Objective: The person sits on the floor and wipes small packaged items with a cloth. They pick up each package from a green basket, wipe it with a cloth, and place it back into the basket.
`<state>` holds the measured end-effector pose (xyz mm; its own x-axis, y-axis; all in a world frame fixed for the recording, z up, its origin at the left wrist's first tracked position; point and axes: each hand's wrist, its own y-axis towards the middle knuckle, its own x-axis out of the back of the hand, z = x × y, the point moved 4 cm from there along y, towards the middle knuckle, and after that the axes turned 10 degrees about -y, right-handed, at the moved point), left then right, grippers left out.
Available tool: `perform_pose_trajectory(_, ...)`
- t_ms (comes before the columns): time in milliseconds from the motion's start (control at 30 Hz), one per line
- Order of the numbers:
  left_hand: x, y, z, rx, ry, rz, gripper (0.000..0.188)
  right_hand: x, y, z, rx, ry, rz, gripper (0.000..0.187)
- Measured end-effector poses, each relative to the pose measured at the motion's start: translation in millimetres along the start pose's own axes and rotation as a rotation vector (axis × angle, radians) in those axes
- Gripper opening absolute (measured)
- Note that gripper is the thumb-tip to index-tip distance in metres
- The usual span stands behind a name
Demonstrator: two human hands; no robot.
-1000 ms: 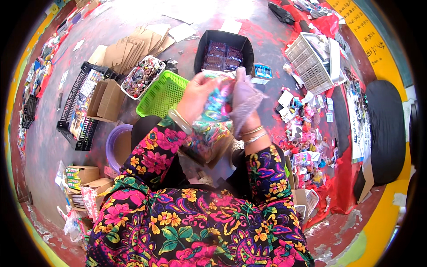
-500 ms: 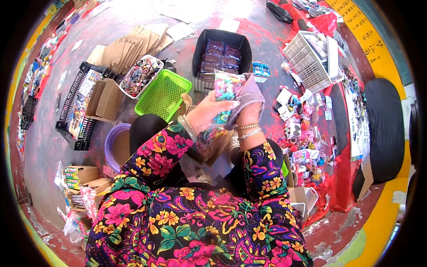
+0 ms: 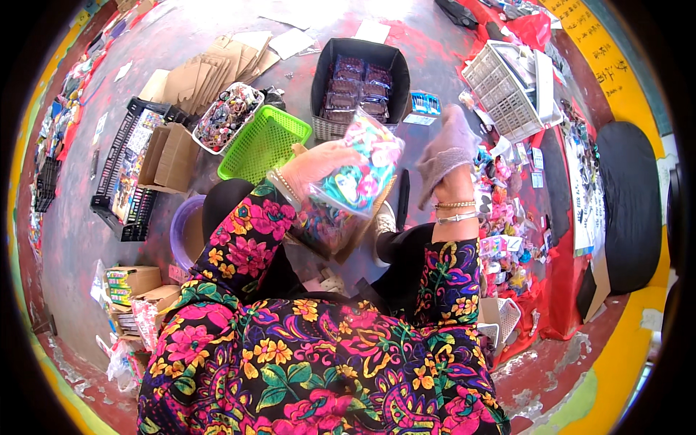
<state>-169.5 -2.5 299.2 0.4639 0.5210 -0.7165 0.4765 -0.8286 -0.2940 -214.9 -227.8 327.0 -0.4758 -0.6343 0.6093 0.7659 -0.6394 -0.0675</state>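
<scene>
A clear plastic bag (image 3: 368, 156) of small colourful pieces in pink, green and white is gripped in my left hand (image 3: 313, 168). Under it, between my legs, stands an open cardboard box (image 3: 368, 226) with more colourful bagged pieces (image 3: 325, 226). Out to the right, apart from the bag, my right hand (image 3: 454, 183) has a greyish-purple cloth (image 3: 449, 139) draped over it. The cloth hides my right fingers, though it looks bunched in their grasp.
Ahead stands a black-lined crate (image 3: 395, 69) of dark red packets, with a small blue-and-white box (image 3: 423, 107) beside it. A green basket (image 3: 264, 141) and a purple basin (image 3: 190, 230) are on the left. Loose goods (image 3: 500, 210) litter the right side below a white crate (image 3: 500, 90).
My right hand has drawn away from the bag to the right, taking the cloth along. My left hand has come slightly lower and left, and the bag now shows uncovered and tilted.
</scene>
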Motion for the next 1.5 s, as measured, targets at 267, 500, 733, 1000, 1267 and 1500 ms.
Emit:
perform_pose_trajectory(267, -0.1, 5.2, 17.0, 0.179, 0.197, -0.023, 0.035, -48.9, -52.4, 19.4, 0.469, 0.022, 0.291, 0.022)
perform_pose_trajectory(500, 9.9, 15.5, 20.6, 0.112, 0.169, 0.118, 0.032, -48.8, -46.1, 53.2, 0.552, -0.349, 0.198, 0.023)
perform_pose_trajectory(733, -12.4, -7.4, -3.4, -0.027, -0.163, 0.034, 0.030, -44.4, -39.7, 48.1, -0.383, 1.135, 0.615, 0.047)
perform_pose_trajectory(1000, -15.2, 6.0, -5.5, -0.294, -0.053, -0.011, 0.033, -82.4, -54.7, 2.3, 0.046, 1.170, 0.416, 0.041)
perform_pose_trajectory(1267, -5.8, 10.0, -14.4, -0.606, 0.743, -0.326, 0.053, -80.4, -44.4, -0.6, -0.181, 0.977, 0.325, 0.028)
perform_pose_trajectory(1500, -28.6, 13.7, 5.9, -0.479, 0.373, 0.040, 0.061, -57.3, -41.9, 35.1, 0.357, -0.688, 0.074, 0.040)
